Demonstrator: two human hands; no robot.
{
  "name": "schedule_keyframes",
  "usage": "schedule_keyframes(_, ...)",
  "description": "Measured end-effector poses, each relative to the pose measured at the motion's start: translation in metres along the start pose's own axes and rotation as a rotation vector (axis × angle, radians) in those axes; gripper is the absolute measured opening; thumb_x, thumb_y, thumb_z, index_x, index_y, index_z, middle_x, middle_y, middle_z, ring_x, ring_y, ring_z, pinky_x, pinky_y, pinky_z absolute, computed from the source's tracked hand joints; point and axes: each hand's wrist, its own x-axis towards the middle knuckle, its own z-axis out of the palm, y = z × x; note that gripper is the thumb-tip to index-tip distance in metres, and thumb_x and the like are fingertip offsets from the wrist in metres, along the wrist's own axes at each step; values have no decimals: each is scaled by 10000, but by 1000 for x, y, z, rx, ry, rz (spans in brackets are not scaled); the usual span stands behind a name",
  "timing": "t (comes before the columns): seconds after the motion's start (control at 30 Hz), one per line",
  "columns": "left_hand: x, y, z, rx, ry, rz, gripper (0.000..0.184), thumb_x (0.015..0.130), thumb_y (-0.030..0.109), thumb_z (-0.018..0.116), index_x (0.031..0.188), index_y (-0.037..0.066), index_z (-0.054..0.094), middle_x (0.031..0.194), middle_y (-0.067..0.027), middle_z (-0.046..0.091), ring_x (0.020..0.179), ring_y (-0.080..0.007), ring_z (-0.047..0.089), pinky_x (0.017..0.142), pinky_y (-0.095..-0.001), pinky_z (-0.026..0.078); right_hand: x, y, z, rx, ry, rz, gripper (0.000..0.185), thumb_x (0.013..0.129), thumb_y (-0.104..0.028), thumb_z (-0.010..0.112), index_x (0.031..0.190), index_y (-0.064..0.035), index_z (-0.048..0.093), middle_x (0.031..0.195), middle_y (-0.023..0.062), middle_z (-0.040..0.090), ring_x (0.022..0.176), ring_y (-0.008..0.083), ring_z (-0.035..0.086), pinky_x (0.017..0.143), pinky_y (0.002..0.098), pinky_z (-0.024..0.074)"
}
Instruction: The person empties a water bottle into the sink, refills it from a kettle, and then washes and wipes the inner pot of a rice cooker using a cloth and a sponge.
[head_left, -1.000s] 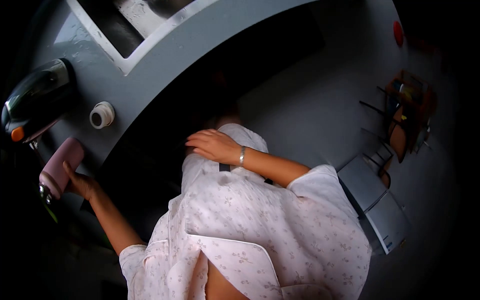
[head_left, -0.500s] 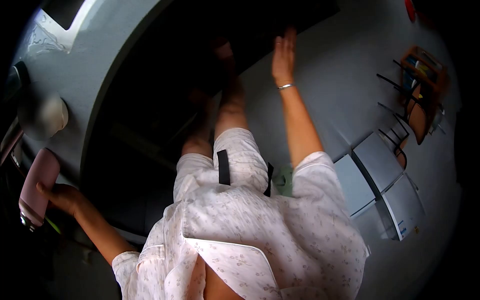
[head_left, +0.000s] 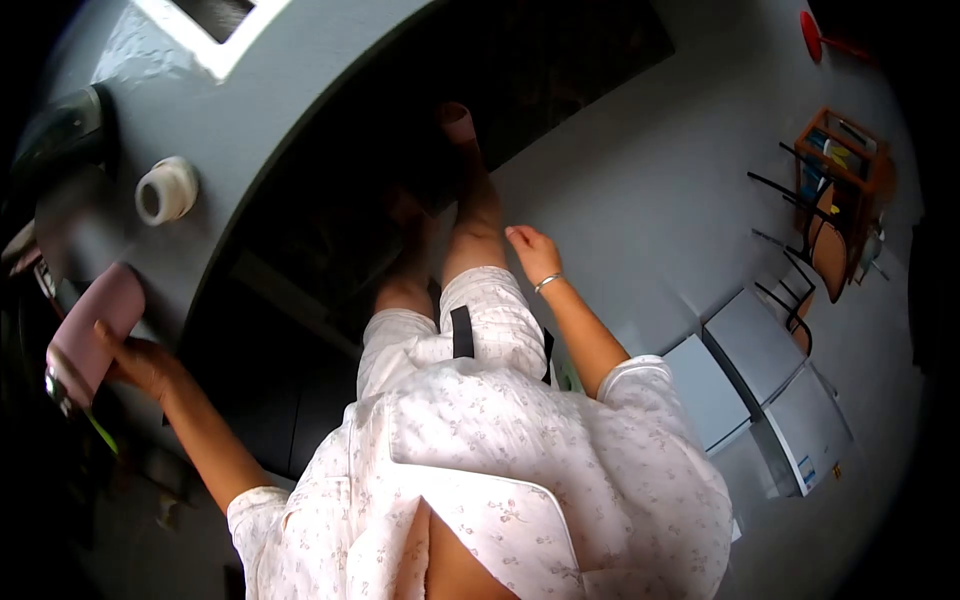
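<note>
My left hand (head_left: 145, 362) is wrapped round a pink thermos bottle (head_left: 100, 325) at the left. The bottle is tilted, its silvery cap end pointing down and left. A thin green strip (head_left: 103, 432) hangs by that end. Part of my left fingers is hidden behind the bottle. My right hand (head_left: 535, 254) hangs beside my right thigh with its fingers curled in, and nothing shows in it. A bracelet circles that wrist. Nearest the bottle, above it, a short white cylinder with a round opening (head_left: 166, 190) stands on the grey surface (head_left: 235, 150).
A dark rounded object (head_left: 65, 135) sits at the upper left. White box-like appliances (head_left: 755, 335) stand on the grey floor (head_left: 620, 150) at the right. Beyond them are chairs (head_left: 828, 255) and a brown wooden rack (head_left: 850, 150). A red object (head_left: 811, 38) is at the far upper right.
My right hand has dropped back toward my thigh, and its outstretched fingers have curled in. The left hand still grips the bottle. The whole view has shifted slightly.
</note>
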Motion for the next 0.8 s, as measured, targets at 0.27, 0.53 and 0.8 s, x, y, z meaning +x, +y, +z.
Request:
schedule_keyframes(0.27,-5,1,-9,-18,-4,-149,848,725,179,802,1369,72,260,1320,-125,420,1213,-257,427,1045,-397,362,-14,-96,-38,193,-64,-401,265,903,-252,589,1036,-36,668,888,112,691,814,199,655,725,304,498)
schedule_keyframes(0.53,-52,18,-22,-47,-20,-187,909,715,197,830,1396,88,237,1381,-121,365,1305,-240,349,1111,-386,226,-75,-233,-57,193,-192,-792,228,926,-189,559,1029,-13,661,864,74,664,762,134,623,706,256,489)
schedule_keyframes(0.8,-103,22,-66,-136,33,-270,600,853,91,682,1343,53,337,1310,-134,440,1239,-219,414,1071,-352,306,-76,-271,-77,287,-151,-848,300,965,-244,495,984,-6,677,852,64,680,796,125,633,727,247,483)
